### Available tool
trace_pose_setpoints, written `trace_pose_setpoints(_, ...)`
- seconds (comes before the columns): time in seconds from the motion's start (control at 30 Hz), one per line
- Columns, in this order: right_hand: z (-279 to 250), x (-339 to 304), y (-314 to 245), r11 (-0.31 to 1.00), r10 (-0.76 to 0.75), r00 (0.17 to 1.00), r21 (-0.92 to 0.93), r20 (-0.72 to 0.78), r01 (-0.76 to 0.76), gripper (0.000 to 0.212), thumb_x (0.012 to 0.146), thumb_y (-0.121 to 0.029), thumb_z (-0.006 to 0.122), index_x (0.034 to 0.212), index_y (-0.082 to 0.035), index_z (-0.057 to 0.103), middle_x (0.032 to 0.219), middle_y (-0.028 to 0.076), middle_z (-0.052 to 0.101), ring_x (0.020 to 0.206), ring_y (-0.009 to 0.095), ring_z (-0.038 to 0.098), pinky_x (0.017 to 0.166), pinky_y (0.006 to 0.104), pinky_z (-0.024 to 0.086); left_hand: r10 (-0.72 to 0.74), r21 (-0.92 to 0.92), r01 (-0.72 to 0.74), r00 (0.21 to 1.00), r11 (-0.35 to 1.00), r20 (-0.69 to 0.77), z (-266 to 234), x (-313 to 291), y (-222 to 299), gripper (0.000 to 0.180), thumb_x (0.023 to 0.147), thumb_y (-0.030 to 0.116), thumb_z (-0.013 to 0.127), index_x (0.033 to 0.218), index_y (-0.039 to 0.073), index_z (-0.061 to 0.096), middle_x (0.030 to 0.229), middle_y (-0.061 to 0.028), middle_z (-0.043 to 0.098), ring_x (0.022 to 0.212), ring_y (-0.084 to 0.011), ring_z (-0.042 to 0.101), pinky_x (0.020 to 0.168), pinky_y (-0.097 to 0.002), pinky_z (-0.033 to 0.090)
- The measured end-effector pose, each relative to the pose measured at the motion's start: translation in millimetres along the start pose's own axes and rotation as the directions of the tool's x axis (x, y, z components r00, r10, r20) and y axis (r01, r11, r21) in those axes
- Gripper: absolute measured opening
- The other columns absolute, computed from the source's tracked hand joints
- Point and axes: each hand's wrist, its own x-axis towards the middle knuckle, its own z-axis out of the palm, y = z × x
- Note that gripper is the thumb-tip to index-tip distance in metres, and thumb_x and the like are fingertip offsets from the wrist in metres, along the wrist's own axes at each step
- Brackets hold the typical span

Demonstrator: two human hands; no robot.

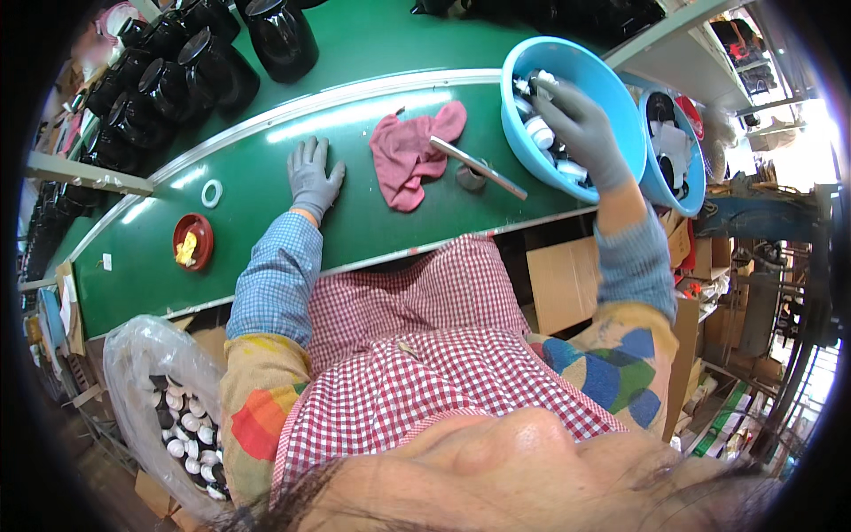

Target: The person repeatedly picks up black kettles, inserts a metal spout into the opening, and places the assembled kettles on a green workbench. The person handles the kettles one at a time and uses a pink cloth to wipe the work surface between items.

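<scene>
My left hand (315, 177), in a grey glove, lies flat on the green worktable (266, 222) with its fingers spread and nothing in it. My right hand (581, 133), gloved the same way, reaches into a light blue basin (628, 106) at the right. Its fingers are stretched out and apart over small white and black parts (539, 133), close to a white one at the fingertips. Between the hands lies a crumpled pink cloth (403, 160). A metal rod (492, 173) slants beside it, over a small round grey piece (471, 178).
A red-brown dish (204, 232) with a yellow piece and a pale ring (211, 193) lie at the left. Glossy black jars (281, 40) stand beyond the metal rail. A second blue basin (696, 177) adjoins the first. A plastic bag of black and white caps (191, 434) sits below left.
</scene>
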Motion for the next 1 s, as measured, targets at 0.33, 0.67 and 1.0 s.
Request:
trace_pose_setpoints(0.33, 115.9, 314.5, 93.6, 0.893, 0.04, 0.977, -0.432, -0.208, -0.128, 0.085, 0.086, -0.035, 0.07, 0.158, -0.007, 0.034, 0.158, 0.024, 0.039, 0.144, 0.039, 0.044, 0.119, 0.0391, 0.038, 0.025, -0.092, -0.028, 0.999, 0.995, -0.041, -1.7, 0.3, 4.3, 0.061, 0.084, 0.04, 0.071, 0.135, 0.009, 0.061, 0.147, -0.0178, 0.053, 0.139, -0.0394, 0.044, 0.117, -0.0558, 0.029)
trace_pose_setpoints(0.67, 135.4, 322.5, 164.1, 0.826, -0.096, 0.936, -0.552, -0.339, -0.115, 0.035, 0.083, -0.025, 0.074, 0.115, -0.012, 0.067, 0.114, 0.019, 0.062, 0.103, 0.038, 0.066, 0.091, 0.0473, 0.054, 0.027, -0.128, -0.032, 0.999, 0.991, -0.034, -6.6, -0.2, 11.5, 0.059, 0.082, 0.038, 0.073, 0.132, 0.009, 0.062, 0.146, -0.0173, 0.053, 0.137, -0.0389, 0.045, 0.117, -0.0556, 0.03)
trace_pose_setpoints(1.0, 27.4, 125.7, -104.4, 0.801, -0.581, 0.813, -0.199, -0.028, 0.565, 0.031, 0.08, 0.008, 0.069, 0.109, -0.004, 0.072, 0.108, 0.015, 0.069, 0.096, 0.032, 0.071, 0.087, 0.0361, 0.056, -0.274, -0.682, 0.247, 0.959, 0.689, 0.07, -0.7, 6.3, 3.5, 0.052, 0.093, 0.032, 0.067, 0.139, 0.01, 0.061, 0.143, -0.0141, 0.058, 0.129, -0.0306, 0.055, 0.111, -0.0495, 0.041)
